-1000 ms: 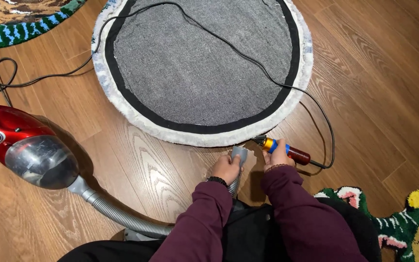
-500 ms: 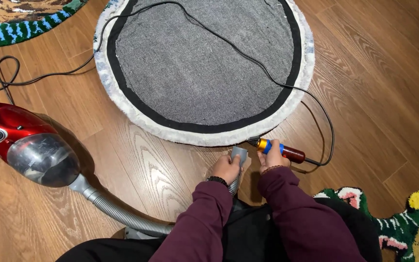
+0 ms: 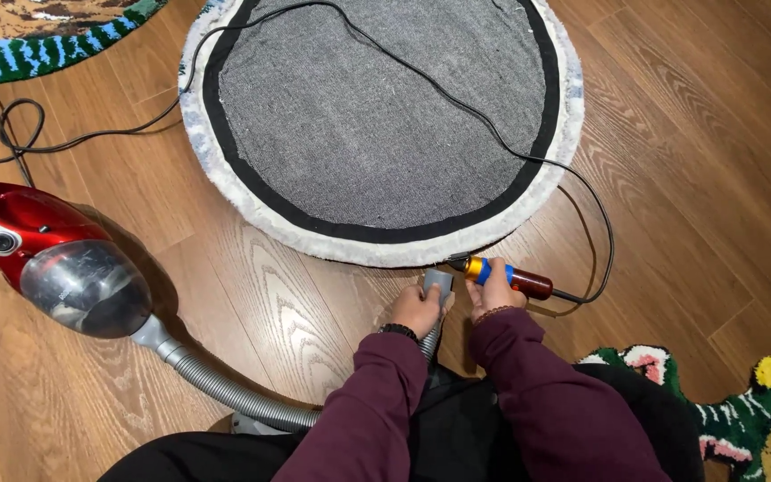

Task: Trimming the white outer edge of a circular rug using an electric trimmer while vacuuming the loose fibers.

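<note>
A round rug [image 3: 377, 116] lies upside down on the wood floor, showing grey backing, a black band and a white fluffy edge. My left hand [image 3: 417, 308] grips the grey vacuum nozzle [image 3: 439, 284], which points at the rug's near edge. My right hand [image 3: 493, 295] holds a corded hand tool [image 3: 506, 275] with a blue and yellow front and a dark red handle, its tip at the rug's rim. Both sleeves are maroon.
A red canister vacuum [image 3: 51, 254] sits at the left, and its grey ribbed hose [image 3: 225, 384] runs to my lap. A black cord [image 3: 457, 107] crosses the rug. Colourful tufted rugs lie at the top left [image 3: 37, 36] and bottom right [image 3: 760, 393].
My right hand has slid the tool left along the rug's edge, closer to the nozzle. The view has shifted slightly.
</note>
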